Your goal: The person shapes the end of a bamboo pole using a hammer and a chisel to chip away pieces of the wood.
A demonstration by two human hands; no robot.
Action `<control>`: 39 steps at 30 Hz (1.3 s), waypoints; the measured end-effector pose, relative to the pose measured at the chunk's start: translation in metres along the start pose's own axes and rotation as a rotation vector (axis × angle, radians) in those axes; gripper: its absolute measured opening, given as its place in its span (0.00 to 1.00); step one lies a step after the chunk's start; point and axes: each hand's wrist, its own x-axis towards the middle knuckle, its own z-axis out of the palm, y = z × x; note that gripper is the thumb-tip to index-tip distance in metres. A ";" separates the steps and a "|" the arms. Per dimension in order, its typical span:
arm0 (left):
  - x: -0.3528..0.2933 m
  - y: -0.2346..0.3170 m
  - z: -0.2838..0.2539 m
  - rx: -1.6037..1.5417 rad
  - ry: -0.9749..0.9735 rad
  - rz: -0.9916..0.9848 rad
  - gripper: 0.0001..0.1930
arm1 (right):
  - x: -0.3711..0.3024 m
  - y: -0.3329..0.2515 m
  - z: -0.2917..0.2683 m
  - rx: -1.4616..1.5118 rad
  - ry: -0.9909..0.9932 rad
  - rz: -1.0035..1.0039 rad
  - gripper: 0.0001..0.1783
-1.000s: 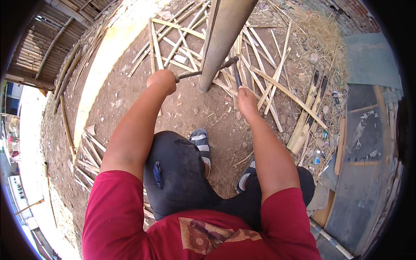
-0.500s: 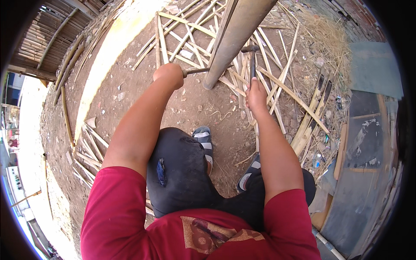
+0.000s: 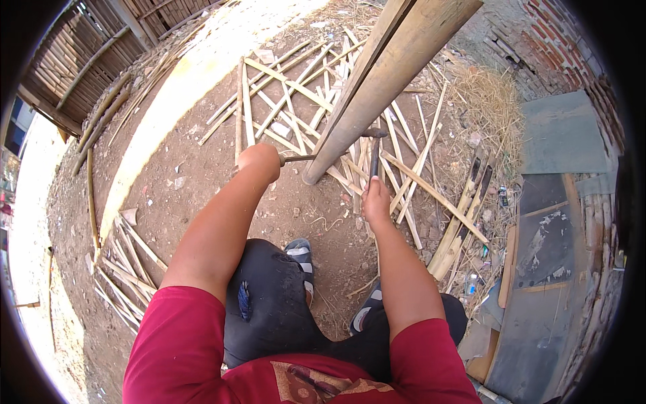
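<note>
A thick bamboo pole (image 3: 390, 81) slants up and away from the ground in front of me, a long dark split running along it. My left hand (image 3: 260, 163) is closed round the handle of a long, dark-bladed knife (image 3: 299, 158). The blade lies level against the pole near its lower end, and part of it is hidden there. On the pole's other side, my right hand (image 3: 377, 200) grips a hammer (image 3: 374, 158) by its dark handle. The hammer's head is up, close beside the pole; whether it touches is unclear.
Split bamboo strips (image 3: 289, 87) lie crisscrossed on the dirt behind the pole. More strips (image 3: 128, 269) are piled at left. Dry straw (image 3: 491, 101), dark boards (image 3: 545, 236) and a brick wall (image 3: 565, 40) are on the right. My sandalled feet (image 3: 301, 259) are below the pole.
The view has tilted, so the pole's foot and both hands appear lower in the picture. Both hands keep their grips, and the hammer's head remains by the pole's right side.
</note>
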 end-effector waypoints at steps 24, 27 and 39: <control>0.009 -0.005 0.004 0.022 -0.003 0.004 0.14 | -0.025 -0.013 0.012 -0.333 -0.066 -0.080 0.29; 0.010 -0.005 0.007 0.025 0.007 0.001 0.14 | -0.004 0.015 0.000 -0.459 -0.014 -0.037 0.28; 0.011 -0.008 0.010 0.026 -0.003 0.009 0.14 | 0.014 0.017 0.018 -0.159 -0.061 0.083 0.25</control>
